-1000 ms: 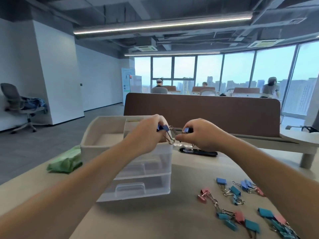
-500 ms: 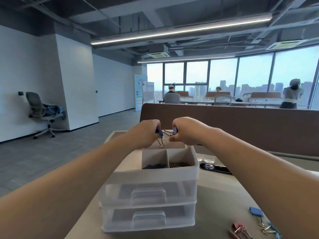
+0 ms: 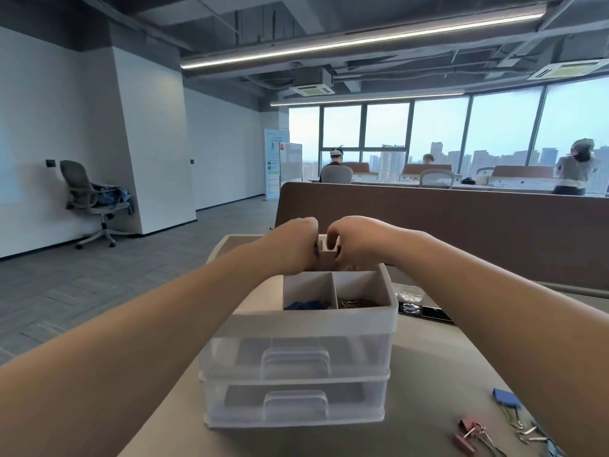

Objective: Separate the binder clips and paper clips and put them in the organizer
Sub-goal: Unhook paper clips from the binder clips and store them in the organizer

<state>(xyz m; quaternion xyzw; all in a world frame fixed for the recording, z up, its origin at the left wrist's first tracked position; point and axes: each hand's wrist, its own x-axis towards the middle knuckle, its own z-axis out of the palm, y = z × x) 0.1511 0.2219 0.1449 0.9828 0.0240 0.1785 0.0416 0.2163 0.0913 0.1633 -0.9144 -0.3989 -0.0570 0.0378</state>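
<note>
Binder clips (image 3: 308, 305) in dark blue lie in the front left compartment of the organizer (image 3: 313, 319). A heap of metal paper clips (image 3: 357, 303) lies in the front right compartment beside them, with a thin wall between the two. The organizer is a pale plastic box with two see-through drawers below, standing on the table (image 3: 428, 374). Both hands reach over its rear compartments: the left hand (image 3: 293, 240) and the right hand (image 3: 357, 240) sit close together, knuckles up, fingers curled downward on either side of the rear divider. Small dark bits show at the fingertips of each, but the fingers hide whether either hand is gripping anything, so it cannot be told. On the table near the lower right corner of the view lie a loose blue clip (image 3: 506, 398), pink clips (image 3: 468, 435) and a few wire handles, partly cut off by the right forearm. A dark flat object (image 3: 428, 313) lies just behind the organizer's right side. A brown partition (image 3: 478, 232) stands past the table, and an office chair (image 3: 89, 199) stands by the left wall.
</note>
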